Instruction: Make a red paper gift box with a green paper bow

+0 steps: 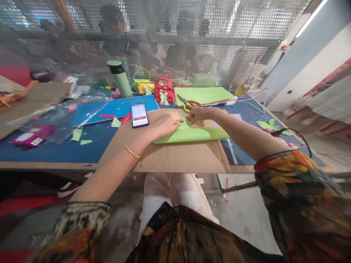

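A light green sheet [192, 136], folded or curled over along its near side, lies on a piece of brown cardboard [175, 159]. My left hand [168, 125] rests on its left part, fingers stretched out and nearly flat. On the far side of the sheet, my right hand [201, 114] has its fingers curled in, touching the sheet. Whatever those fingers may pinch is hidden. Just beyond my right hand lie scissors [189, 103] with orange and yellow handles, blades pointing away to the left. A phone [139, 116] with its screen lit lies left of my left hand.
Along the back stand a green bottle [120, 78], small red bags [164, 91], a yellow one [146, 87], a flat green sheet [205, 95] and a drink cup [249, 79]. A blue board [115, 108], plastic wrap and paper scraps [77, 134] lie leftward. A perforated screen [153, 40] borders the table.
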A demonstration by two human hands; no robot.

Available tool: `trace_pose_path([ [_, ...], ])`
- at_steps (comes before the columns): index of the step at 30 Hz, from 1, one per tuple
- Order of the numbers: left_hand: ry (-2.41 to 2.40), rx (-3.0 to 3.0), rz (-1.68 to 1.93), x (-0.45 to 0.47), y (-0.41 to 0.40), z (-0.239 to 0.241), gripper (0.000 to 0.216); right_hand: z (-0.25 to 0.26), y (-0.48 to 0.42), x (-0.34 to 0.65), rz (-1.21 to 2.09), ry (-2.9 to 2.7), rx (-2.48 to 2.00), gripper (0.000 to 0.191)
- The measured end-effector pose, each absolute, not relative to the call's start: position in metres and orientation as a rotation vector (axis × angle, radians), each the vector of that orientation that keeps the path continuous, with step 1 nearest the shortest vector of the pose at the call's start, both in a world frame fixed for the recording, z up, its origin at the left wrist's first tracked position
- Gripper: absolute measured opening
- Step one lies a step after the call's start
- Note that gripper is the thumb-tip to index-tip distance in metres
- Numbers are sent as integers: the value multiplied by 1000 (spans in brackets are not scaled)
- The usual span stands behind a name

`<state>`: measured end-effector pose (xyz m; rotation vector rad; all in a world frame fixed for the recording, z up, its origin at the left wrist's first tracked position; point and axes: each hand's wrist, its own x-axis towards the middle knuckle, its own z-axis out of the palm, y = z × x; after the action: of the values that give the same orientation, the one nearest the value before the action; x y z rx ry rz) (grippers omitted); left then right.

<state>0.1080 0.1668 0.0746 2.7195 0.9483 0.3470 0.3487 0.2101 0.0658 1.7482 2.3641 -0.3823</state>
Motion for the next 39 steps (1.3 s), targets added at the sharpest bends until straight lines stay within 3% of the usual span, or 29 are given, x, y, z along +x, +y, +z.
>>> trace_pose_path([
  [5, 857, 2821, 94, 147, 185, 63, 39, 64, 212, 348, -392, 2371, 1739, 14],
  [15, 853, 2875, 113, 144, 192, 43, 36, 73, 191, 349, -226, 2514, 1761, 15],
  [20, 834, 2924, 164, 141, 189, 38, 40, 71, 114, 358, 58, 2767, 1711, 30],
  [26, 883, 2909, 72, 139, 183, 46, 53, 27, 14, 368, 331, 2818, 1637, 61],
  [30, 941, 2877, 70, 136, 183, 47, 72, 11, -13, 369, 339, 2754, 1786, 71],
  [39, 937, 2856, 106, 131, 189, 43, 83, -6, -50, 368, 188, 2760, 2063, 78],
])
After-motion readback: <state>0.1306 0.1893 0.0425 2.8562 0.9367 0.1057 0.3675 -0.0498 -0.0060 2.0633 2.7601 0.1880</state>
